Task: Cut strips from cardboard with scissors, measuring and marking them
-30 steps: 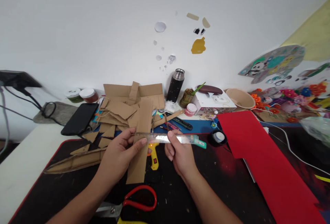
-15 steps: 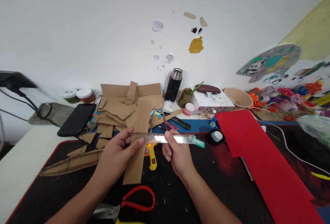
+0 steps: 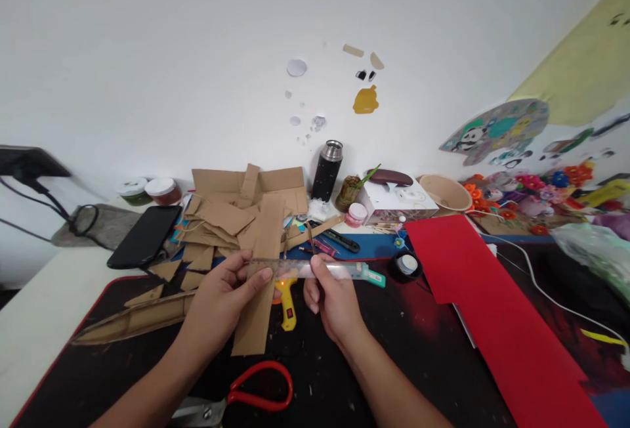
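My left hand (image 3: 224, 303) pinches a long cardboard strip (image 3: 270, 224), which is tilted upright above the dark mat. Its thumb lies on the strip where a clear ruler (image 3: 290, 270) crosses it. My right hand (image 3: 337, 303) grips the ruler between thumb and curled fingers, near its teal end (image 3: 376, 278). A thin dark pointed thing (image 3: 310, 237) sticks up by the right thumb; whether it is held I cannot tell. Behind the hands is a yellow glue gun (image 3: 288, 310), partly hidden. Red-handled scissors (image 3: 263, 385) lie close to me, under the left forearm.
Cardboard scraps (image 3: 221, 214) pile up at back left, beside a black phone (image 3: 144, 236). A black flask (image 3: 327, 172), a white box (image 3: 398, 203) and a beige bowl (image 3: 445, 193) line the wall. Red sheet (image 3: 492, 310) covers the right side.
The view has shifted slightly, so the wall shapes sit lower and things on the right appear further left. Both hands keep their hold on the strip and the ruler.
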The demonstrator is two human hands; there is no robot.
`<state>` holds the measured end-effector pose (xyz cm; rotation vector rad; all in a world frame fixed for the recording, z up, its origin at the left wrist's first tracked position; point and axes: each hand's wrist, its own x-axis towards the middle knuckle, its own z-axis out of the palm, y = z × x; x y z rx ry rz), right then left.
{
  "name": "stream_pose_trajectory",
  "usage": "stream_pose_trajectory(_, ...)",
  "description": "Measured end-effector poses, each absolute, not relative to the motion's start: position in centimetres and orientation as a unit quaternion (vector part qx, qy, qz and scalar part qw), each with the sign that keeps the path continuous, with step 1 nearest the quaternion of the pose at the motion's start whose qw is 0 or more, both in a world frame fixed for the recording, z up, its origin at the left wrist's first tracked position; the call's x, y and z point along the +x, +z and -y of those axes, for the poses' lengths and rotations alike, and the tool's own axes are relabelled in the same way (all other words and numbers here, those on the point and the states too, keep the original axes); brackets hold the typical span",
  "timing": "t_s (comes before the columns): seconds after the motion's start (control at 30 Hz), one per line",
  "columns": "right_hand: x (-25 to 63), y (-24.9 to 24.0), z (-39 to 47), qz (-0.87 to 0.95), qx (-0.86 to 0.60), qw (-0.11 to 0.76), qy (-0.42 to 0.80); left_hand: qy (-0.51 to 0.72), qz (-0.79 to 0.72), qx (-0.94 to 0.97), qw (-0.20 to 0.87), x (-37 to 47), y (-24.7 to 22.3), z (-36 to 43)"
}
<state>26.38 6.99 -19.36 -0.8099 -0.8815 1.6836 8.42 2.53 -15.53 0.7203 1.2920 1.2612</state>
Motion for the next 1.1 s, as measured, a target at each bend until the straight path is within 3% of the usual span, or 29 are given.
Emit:
stream_pose_trajectory(0.57,29.0,-17.7,-4.8,0.369,-0.378,0.514,0.676,0.585,-0.502,0.287,0.568,7.7,-14.6,-3.4)
stream_pose_trajectory(0.67,31.6,-17.6,-3.4,0.415,-0.381,0.444,0.697,0.594,-0.505,0.266,0.567,7.1,-14.1,-3.5)
stream_pose_trajectory(0.9,37.4,-19.6,-0.2,0.518,-0.421,0.143,0.731,0.609,-0.483,0.203,0.596,7.6,-13.6,-3.0)
stream_pose_trajectory(1.1,38.7,-20.3,-0.4,0.574,-0.438,0.017,0.692,0.628,-0.443,0.145,0.624,8.3,-13.2,-2.9)
